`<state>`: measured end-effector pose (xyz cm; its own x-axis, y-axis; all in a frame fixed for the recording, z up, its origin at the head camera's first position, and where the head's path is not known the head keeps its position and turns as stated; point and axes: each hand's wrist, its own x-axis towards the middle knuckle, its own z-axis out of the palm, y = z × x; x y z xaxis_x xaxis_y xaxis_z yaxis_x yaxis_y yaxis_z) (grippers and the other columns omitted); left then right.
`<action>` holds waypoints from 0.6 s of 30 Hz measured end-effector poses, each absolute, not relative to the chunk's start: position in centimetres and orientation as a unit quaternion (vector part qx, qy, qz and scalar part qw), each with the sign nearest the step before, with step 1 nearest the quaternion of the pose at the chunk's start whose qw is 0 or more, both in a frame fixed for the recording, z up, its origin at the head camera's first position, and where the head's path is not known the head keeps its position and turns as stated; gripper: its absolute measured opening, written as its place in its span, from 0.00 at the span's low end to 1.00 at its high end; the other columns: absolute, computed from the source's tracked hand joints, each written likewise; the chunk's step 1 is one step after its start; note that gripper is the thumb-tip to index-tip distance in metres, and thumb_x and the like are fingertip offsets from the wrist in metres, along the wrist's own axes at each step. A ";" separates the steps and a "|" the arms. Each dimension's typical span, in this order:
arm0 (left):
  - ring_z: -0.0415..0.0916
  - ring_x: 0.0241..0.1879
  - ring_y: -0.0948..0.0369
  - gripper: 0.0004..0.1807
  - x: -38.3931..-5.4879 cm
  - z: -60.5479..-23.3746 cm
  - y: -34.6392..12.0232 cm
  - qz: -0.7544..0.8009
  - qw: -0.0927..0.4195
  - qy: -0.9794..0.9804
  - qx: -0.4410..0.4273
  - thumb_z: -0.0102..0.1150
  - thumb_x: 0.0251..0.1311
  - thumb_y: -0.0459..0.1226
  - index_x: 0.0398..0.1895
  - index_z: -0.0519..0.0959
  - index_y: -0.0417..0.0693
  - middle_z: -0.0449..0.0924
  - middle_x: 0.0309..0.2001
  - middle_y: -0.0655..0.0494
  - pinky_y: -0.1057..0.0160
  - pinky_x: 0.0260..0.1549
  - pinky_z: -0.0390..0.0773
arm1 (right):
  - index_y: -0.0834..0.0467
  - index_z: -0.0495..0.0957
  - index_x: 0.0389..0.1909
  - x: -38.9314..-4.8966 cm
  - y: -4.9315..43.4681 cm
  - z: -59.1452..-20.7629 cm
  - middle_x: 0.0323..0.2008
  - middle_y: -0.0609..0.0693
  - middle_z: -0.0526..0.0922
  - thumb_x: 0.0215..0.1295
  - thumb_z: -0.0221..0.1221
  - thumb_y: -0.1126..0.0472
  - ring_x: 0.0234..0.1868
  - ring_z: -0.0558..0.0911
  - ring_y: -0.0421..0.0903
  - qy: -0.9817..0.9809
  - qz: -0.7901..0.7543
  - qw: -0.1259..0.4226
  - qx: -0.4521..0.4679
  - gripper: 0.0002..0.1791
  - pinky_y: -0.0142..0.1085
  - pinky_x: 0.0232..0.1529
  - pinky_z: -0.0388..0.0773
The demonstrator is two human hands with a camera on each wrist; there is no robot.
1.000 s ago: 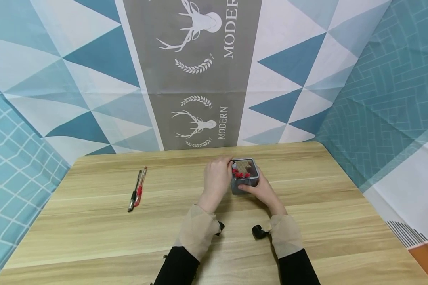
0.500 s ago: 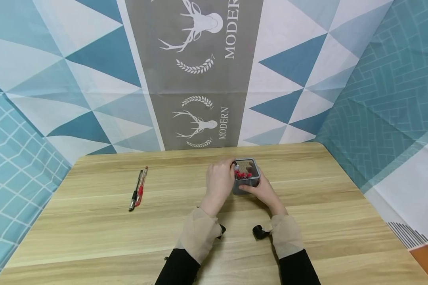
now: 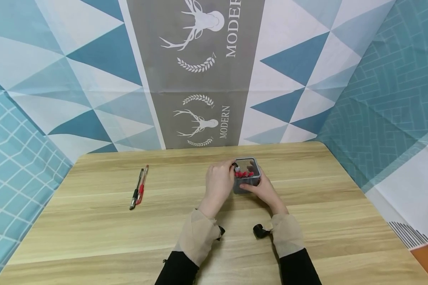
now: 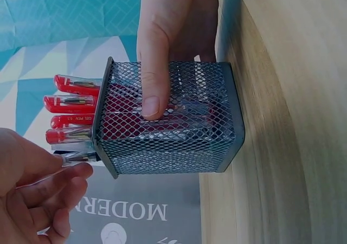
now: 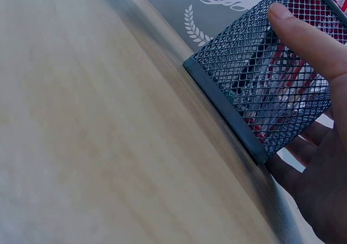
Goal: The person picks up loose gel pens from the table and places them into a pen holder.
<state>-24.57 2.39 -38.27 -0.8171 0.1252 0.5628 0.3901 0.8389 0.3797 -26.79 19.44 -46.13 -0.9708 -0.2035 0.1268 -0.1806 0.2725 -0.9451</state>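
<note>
A dark mesh pen holder [image 4: 184, 154] stands upright on the wooden table, and several red-capped gel pens [image 4: 70, 103] poke out of its top. My right hand [image 3: 265, 192] grips the holder from the right, with the thumb across its near side, as the right wrist view also shows. At the holder's left rim, my left hand [image 3: 218, 182] pinches the top of a dark-capped pen [image 4: 81, 156] between thumb and fingertips. That pen's lower part goes into the holder, behind the mesh.
To the left, a black pen [image 3: 136, 190] and a red pen [image 3: 142, 186] lie side by side on the table [image 3: 92, 229]. Behind the table's far edge hangs a patterned cloth backdrop [image 3: 196, 83].
The dark-capped pen in my left hand sits slightly lower against the holder's rim. My right hand keeps its grip on the holder.
</note>
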 end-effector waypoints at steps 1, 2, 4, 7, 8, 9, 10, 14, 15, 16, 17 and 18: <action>0.82 0.37 0.59 0.11 -24.5 -38.3 2.4 -0.249 0.268 -0.920 -0.140 0.57 0.56 0.34 0.42 0.81 0.47 0.83 0.40 0.54 0.60 0.33 0.75 | 0.49 0.47 0.70 -26.6 19.3 -45.8 0.66 0.60 0.57 0.50 0.67 0.58 0.67 0.58 0.57 0.796 -0.594 0.012 -0.118 0.50 0.52 0.63 0.55; 0.82 0.37 0.59 0.11 -24.5 -38.3 2.4 -0.251 0.269 -0.919 -0.141 0.57 0.56 0.34 0.43 0.81 0.47 0.83 0.41 0.54 0.60 0.33 0.75 | 0.50 0.47 0.70 -26.4 19.2 -45.5 0.66 0.61 0.57 0.50 0.67 0.59 0.67 0.58 0.57 0.795 -0.595 0.013 -0.118 0.50 0.52 0.63 0.55; 0.82 0.38 0.59 0.11 -24.4 -38.4 2.3 -0.255 0.271 -0.917 -0.142 0.57 0.56 0.34 0.43 0.81 0.47 0.83 0.41 0.54 0.61 0.32 0.75 | 0.53 0.46 0.70 -26.0 19.0 -44.7 0.66 0.63 0.57 0.51 0.66 0.61 0.67 0.57 0.59 0.793 -0.597 0.018 -0.117 0.49 0.53 0.63 0.54; 0.81 0.38 0.58 0.12 -24.4 -38.5 2.3 -0.260 0.271 -0.916 -0.143 0.57 0.57 0.34 0.44 0.80 0.47 0.83 0.42 0.54 0.61 0.31 0.75 | 0.55 0.46 0.70 -25.7 18.9 -44.3 0.66 0.63 0.56 0.51 0.66 0.62 0.67 0.57 0.59 0.792 -0.598 0.021 -0.117 0.49 0.53 0.64 0.54; 0.81 0.38 0.58 0.12 -24.3 -38.6 2.2 -0.262 0.270 -0.915 -0.143 0.57 0.56 0.34 0.45 0.80 0.47 0.83 0.42 0.53 0.61 0.31 0.75 | 0.55 0.46 0.70 -25.7 18.9 -44.3 0.66 0.63 0.56 0.51 0.66 0.62 0.67 0.57 0.59 0.793 -0.598 0.020 -0.117 0.49 0.53 0.64 0.54; 0.81 0.38 0.58 0.13 -24.3 -38.6 2.2 -0.263 0.270 -0.915 -0.142 0.57 0.57 0.34 0.46 0.79 0.47 0.83 0.42 0.53 0.61 0.32 0.75 | 0.55 0.46 0.70 -25.7 18.9 -44.3 0.66 0.63 0.56 0.51 0.66 0.62 0.67 0.57 0.59 0.793 -0.598 0.020 -0.116 0.49 0.53 0.64 0.54; 0.81 0.37 0.58 0.14 -24.3 -38.6 2.1 -0.262 0.270 -0.916 -0.141 0.56 0.57 0.33 0.47 0.79 0.47 0.83 0.42 0.53 0.60 0.32 0.75 | 0.55 0.46 0.70 -25.7 18.9 -44.3 0.66 0.63 0.57 0.51 0.66 0.62 0.66 0.57 0.59 0.794 -0.597 0.019 -0.115 0.49 0.53 0.64 0.54; 0.81 0.27 0.58 0.17 -24.2 -38.5 1.6 -0.265 0.277 -0.914 -0.129 0.57 0.55 0.33 0.51 0.76 0.46 0.84 0.35 0.53 0.61 0.28 0.76 | 0.55 0.47 0.69 -25.7 18.8 -44.3 0.65 0.64 0.58 0.50 0.66 0.63 0.66 0.59 0.60 0.798 -0.592 0.017 -0.112 0.49 0.53 0.64 0.54; 0.80 0.24 0.58 0.19 -24.1 -38.5 1.4 -0.265 0.281 -0.914 -0.122 0.58 0.55 0.33 0.52 0.75 0.45 0.84 0.33 0.53 0.61 0.26 0.76 | 0.55 0.47 0.69 -25.7 18.8 -44.2 0.65 0.64 0.58 0.50 0.66 0.63 0.66 0.59 0.60 0.798 -0.591 0.016 -0.112 0.49 0.53 0.64 0.54; 0.79 0.22 0.58 0.19 -24.1 -38.4 1.2 -0.268 0.284 -0.913 -0.116 0.58 0.55 0.33 0.52 0.74 0.45 0.84 0.31 0.54 0.61 0.24 0.76 | 0.55 0.47 0.69 -25.8 18.9 -44.2 0.65 0.64 0.58 0.50 0.66 0.63 0.65 0.59 0.60 0.800 -0.590 0.015 -0.112 0.49 0.53 0.63 0.54; 0.77 0.20 0.58 0.20 -24.1 -38.3 0.9 -0.272 0.287 -0.912 -0.110 0.59 0.54 0.33 0.52 0.73 0.44 0.84 0.30 0.54 0.62 0.22 0.75 | 0.56 0.47 0.69 -25.8 18.9 -44.2 0.65 0.65 0.58 0.49 0.66 0.63 0.65 0.59 0.60 0.800 -0.589 0.014 -0.113 0.49 0.53 0.63 0.54; 0.76 0.18 0.58 0.21 -24.1 -38.2 0.7 -0.275 0.289 -0.911 -0.105 0.59 0.54 0.33 0.53 0.73 0.43 0.84 0.30 0.54 0.62 0.20 0.74 | 0.56 0.47 0.69 -25.7 18.9 -44.2 0.65 0.65 0.59 0.49 0.66 0.63 0.65 0.60 0.60 0.800 -0.588 0.012 -0.114 0.49 0.53 0.63 0.55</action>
<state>-24.06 0.73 -38.21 -0.8106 0.0324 0.5847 0.3507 0.8265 0.4403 -25.74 18.91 -44.17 -0.9737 -0.1965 0.1151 -0.1685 0.2818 -0.9446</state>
